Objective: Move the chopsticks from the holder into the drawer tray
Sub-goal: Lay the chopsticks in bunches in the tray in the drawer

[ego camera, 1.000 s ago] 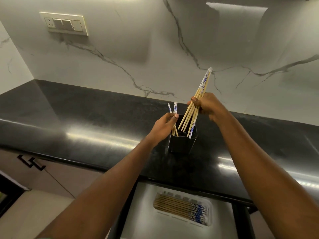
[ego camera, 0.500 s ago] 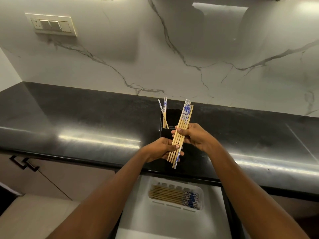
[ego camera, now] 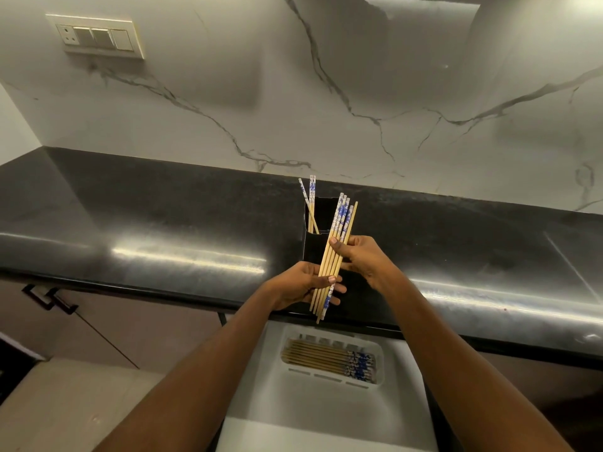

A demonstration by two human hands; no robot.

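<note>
At frame centre, the left hand (ego camera: 301, 285) and right hand (ego camera: 362, 257) both close on a bundle of wooden chopsticks with blue-patterned ends (ego camera: 332, 259), probably to align it for the white drawer tray (ego camera: 329, 383) below. Two remain in the black square holder (ego camera: 318, 246).

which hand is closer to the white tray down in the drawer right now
Left. The left hand holds the low end of the chopstick bundle, just above and left of the tray. The right hand grips the bundle higher up, over the counter.

Dim overhead light streaks glare along the black countertop (ego camera: 163, 230); wide-angle bowing curves its edges, with soft shadows on the marble wall (ego camera: 391, 76).
</note>
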